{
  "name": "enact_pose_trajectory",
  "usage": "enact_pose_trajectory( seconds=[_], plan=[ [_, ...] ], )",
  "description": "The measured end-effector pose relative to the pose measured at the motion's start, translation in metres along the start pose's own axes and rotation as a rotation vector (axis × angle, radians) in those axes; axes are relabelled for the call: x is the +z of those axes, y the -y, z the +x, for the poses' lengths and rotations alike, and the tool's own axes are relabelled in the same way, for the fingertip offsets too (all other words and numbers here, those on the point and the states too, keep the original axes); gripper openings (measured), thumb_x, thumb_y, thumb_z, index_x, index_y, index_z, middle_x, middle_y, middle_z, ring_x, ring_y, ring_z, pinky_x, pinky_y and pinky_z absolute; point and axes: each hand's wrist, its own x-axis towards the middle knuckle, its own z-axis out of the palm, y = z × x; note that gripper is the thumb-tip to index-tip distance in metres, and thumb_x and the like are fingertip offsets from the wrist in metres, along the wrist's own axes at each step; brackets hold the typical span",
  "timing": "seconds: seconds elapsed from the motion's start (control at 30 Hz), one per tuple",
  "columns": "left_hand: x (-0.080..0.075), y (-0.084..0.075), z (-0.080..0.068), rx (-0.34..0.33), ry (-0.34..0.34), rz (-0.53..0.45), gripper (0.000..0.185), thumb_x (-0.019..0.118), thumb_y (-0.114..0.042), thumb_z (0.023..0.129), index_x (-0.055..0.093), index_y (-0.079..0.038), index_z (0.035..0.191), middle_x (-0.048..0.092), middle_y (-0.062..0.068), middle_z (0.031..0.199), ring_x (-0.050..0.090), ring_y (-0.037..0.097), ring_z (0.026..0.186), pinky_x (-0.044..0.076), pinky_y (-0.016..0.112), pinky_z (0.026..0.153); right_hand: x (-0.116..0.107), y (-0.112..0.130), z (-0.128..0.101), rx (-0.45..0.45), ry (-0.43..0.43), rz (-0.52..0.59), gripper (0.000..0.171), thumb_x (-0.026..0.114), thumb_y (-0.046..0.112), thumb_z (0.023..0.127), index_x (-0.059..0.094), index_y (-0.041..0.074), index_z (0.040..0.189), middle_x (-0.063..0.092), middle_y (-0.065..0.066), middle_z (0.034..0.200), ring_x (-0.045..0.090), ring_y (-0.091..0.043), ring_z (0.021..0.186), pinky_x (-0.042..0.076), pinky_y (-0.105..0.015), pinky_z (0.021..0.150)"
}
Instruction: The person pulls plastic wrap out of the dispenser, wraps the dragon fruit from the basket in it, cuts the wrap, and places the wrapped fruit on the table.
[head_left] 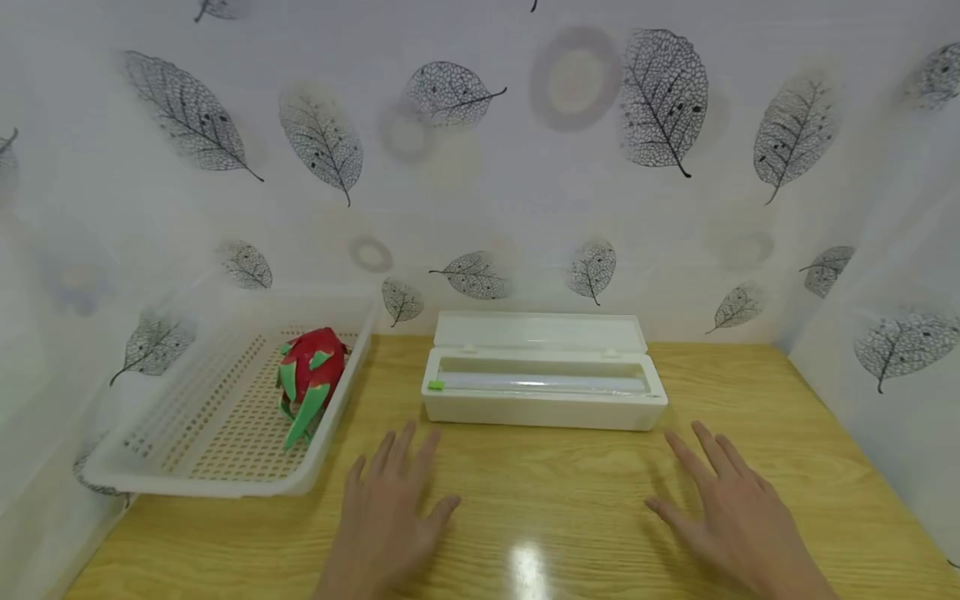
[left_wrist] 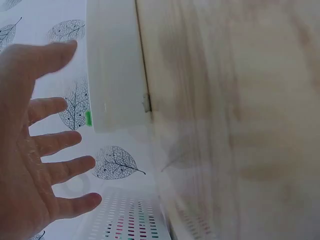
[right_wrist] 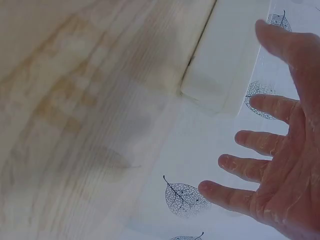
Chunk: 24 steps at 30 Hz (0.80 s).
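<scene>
1. Left hand (head_left: 390, 517): flat above the bench (head_left: 570, 500), fingers spread, grip apart, holding nothing.
2. Right hand (head_left: 731, 512): likewise flat, fingers spread, grip apart and holding nothing.
3. Wrap box (head_left: 543, 379): at 12 o'clock from both hands, near but not touching; lid open, roll exposed, green slider (head_left: 436, 384) at its left end.
4. Basket (head_left: 187, 475): at 10 o'clock, holding a dragon fruit (head_left: 311, 375).
5. Judgement: steady the wrap box at both ends, fingers kept off the open slot.
</scene>
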Motion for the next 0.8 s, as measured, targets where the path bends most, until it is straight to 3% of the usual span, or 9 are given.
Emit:
enact_pose_trajectory(
  seconds=[0.13, 0.33, 0.6, 0.8],
  plan=[
    [-0.003, 0.004, 0.010, 0.013, -0.040, -0.023, 0.063, 0.080, -0.040, 0.086, 0.060, -0.018, 0.141, 0.060, 0.015, 0.145, 0.065, 0.037, 0.123, 0.054, 0.061, 0.092, 0.001, -0.003, 0.003, -0.034, -0.057, 0.015, 0.075, 0.077, 0.052, 0.085, 0.056, 0.012, 0.144, 0.049, -0.026, 0.151, 0.052, -0.053, 0.129, 0.052, -0.073, 0.078],
    [-0.003, 0.007, 0.026, 0.037, -0.151, -0.075, 0.043, 0.081, -0.026, 0.088, 0.069, -0.014, 0.127, 0.071, 0.011, 0.130, 0.073, 0.031, 0.107, 0.058, 0.052, 0.082, 0.001, -0.007, 0.017, -0.070, -0.188, 0.046, 0.056, 0.080, 0.031, 0.085, 0.063, 0.009, 0.134, 0.060, -0.025, 0.138, 0.064, -0.049, 0.111, 0.055, -0.065, 0.069],
    [-0.001, 0.006, 0.052, 0.101, -0.261, -0.090, 0.032, 0.080, -0.017, 0.088, 0.073, -0.011, 0.119, 0.077, 0.009, 0.114, 0.075, 0.028, 0.097, 0.059, 0.048, 0.073, -0.002, -0.012, 0.034, -0.076, -0.277, 0.101, 0.046, 0.078, 0.022, 0.087, 0.067, 0.008, 0.129, 0.067, -0.024, 0.125, 0.069, -0.048, 0.096, 0.053, -0.054, 0.052],
    [0.003, 0.009, 0.072, 0.131, -0.299, -0.094, 0.030, 0.080, -0.015, 0.088, 0.074, -0.012, 0.118, 0.077, 0.009, 0.113, 0.075, 0.029, 0.098, 0.059, 0.050, 0.074, -0.001, -0.017, 0.048, -0.136, -0.353, 0.091, 0.048, 0.082, 0.019, 0.081, 0.070, 0.008, 0.126, 0.070, -0.021, 0.119, 0.071, -0.043, 0.092, 0.054, -0.049, 0.051]
  ],
)
